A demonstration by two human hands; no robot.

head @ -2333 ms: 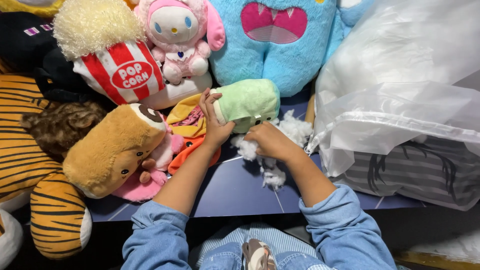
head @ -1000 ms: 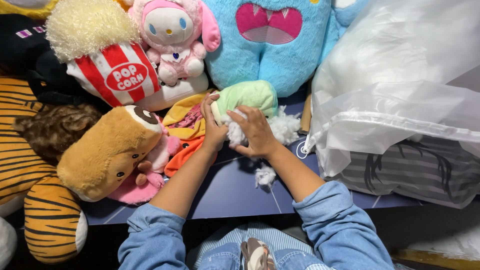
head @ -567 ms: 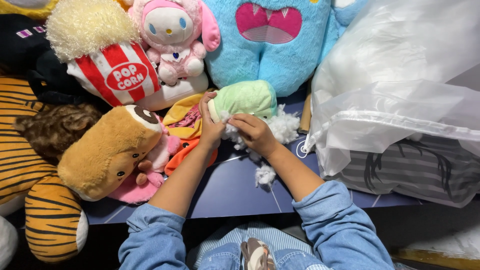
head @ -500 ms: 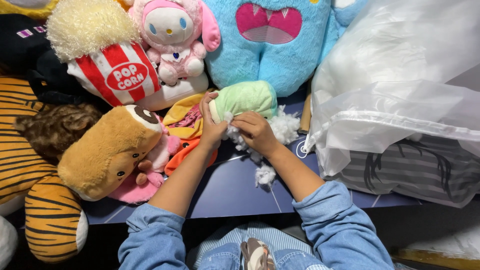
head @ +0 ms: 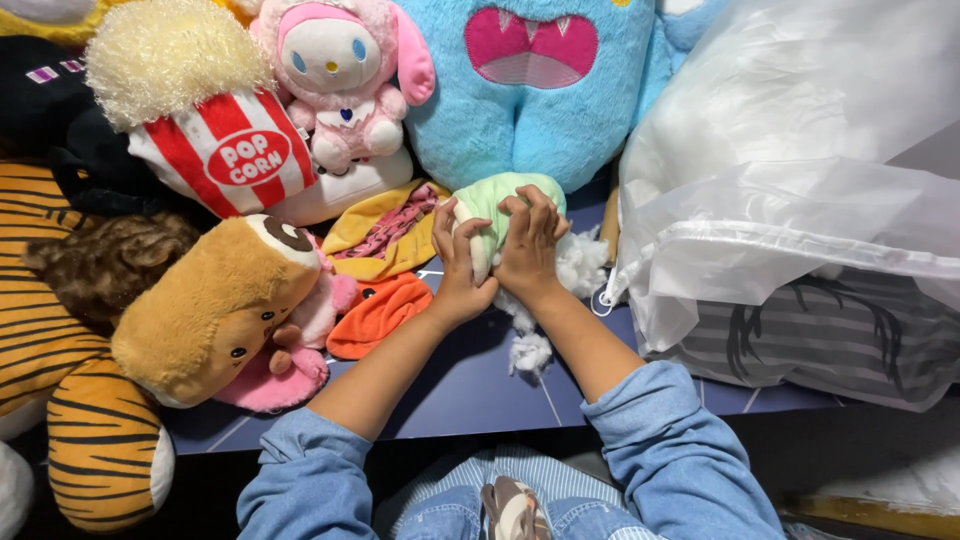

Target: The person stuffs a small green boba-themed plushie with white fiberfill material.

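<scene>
Bare hands, denim sleeves

Light blue denim shirt sleeves [head: 690, 450] with buttoned cuffs cover both forearms; blue jeans [head: 440, 515] show below.

I see a pale green plush piece [head: 492, 200], white stuffing [head: 575, 270], a sky-blue monster [head: 530, 90] with pink mouth, a red-and-white striped popcorn toy [head: 225, 150], a pink-and-white bunny [head: 340, 80], an orange tiger [head: 60, 380] with black stripes, and light blue denim sleeves [head: 310, 480].
</scene>
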